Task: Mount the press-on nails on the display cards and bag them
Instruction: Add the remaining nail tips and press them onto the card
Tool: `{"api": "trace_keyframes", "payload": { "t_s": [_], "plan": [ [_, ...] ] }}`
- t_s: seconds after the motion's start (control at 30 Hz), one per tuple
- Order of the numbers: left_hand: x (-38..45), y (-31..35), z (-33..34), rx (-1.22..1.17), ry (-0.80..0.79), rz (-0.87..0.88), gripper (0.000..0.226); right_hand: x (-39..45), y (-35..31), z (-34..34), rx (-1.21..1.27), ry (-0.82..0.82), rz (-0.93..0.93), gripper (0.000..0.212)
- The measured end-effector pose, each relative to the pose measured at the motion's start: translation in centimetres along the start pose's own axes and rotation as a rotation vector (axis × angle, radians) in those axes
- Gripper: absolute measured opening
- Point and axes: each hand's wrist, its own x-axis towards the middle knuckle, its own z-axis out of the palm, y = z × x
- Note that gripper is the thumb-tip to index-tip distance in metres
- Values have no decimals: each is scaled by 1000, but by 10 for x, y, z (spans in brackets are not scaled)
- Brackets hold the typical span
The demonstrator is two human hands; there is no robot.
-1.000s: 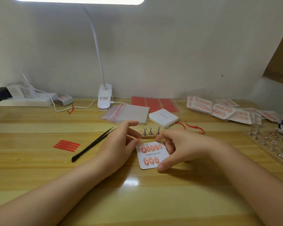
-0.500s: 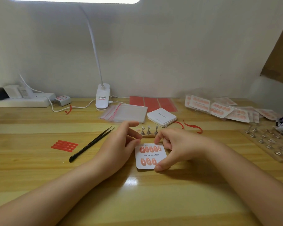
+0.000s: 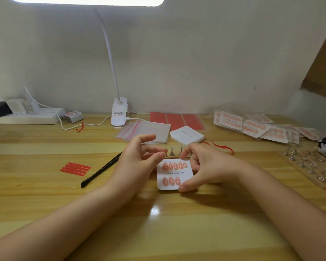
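Note:
A white display card (image 3: 174, 174) printed "Handmade Nail" lies flat on the wooden table (image 3: 158, 223). It carries a full upper row of pink press-on nails (image 3: 174, 165) and three nails in the lower row. My right hand (image 3: 205, 164) holds the card's right side, thumb on the lower right corner and index fingertip at the top edge. To the card's left, my left hand (image 3: 137, 162) hovers with loosely curled fingers, holding nothing, its thumb tip just above the upper left corner. A small nail stand (image 3: 172, 151) with metal holders sits behind the card.
Clear zip bags (image 3: 145, 131), a stack of blank cards (image 3: 186, 136) and a red adhesive sheet (image 3: 177, 120) lie behind. Bagged finished cards (image 3: 252, 127) lie at back right. Black tweezers (image 3: 100, 171) and red strips (image 3: 75, 168) lie left; a holder board (image 3: 309, 166) sits right.
My left thumb has come off the card's upper left corner. My right hand keeps its hold, and the card has hardly moved.

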Motion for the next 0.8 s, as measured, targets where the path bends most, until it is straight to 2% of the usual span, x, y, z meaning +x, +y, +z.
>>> {"api": "trace_keyframes", "payload": {
  "t_s": [0.13,0.2,0.3,0.37,0.47,0.53,0.6,0.73,0.8],
  "plan": [
    [-1,1,2,-60,-47,11,41,0,-4,0,-13,58,-1,82],
    [0,2,0,-60,-28,56,43,0,-6,0,8,141,-14,88],
    [5,6,-9,-93,37,131,43,-1,-13,0,237,308,-11,91],
    [9,12,-16,-93,62,191,43,-2,-22,-3,480,322,30,77],
    [12,20,-22,-114,70,264,45,-4,-32,-5,869,156,97,39],
    [11,24,-24,-100,60,315,47,-8,-40,-4,998,71,93,17],
    [10,27,-25,-82,40,355,47,-11,-44,-3,1057,63,51,10],
    [8,33,-25,-41,40,421,46,-13,-47,-5,1064,110,-9,14],
    [6,36,-26,76,84,504,43,-15,-49,-6,1056,116,-15,13]
  ]
}}
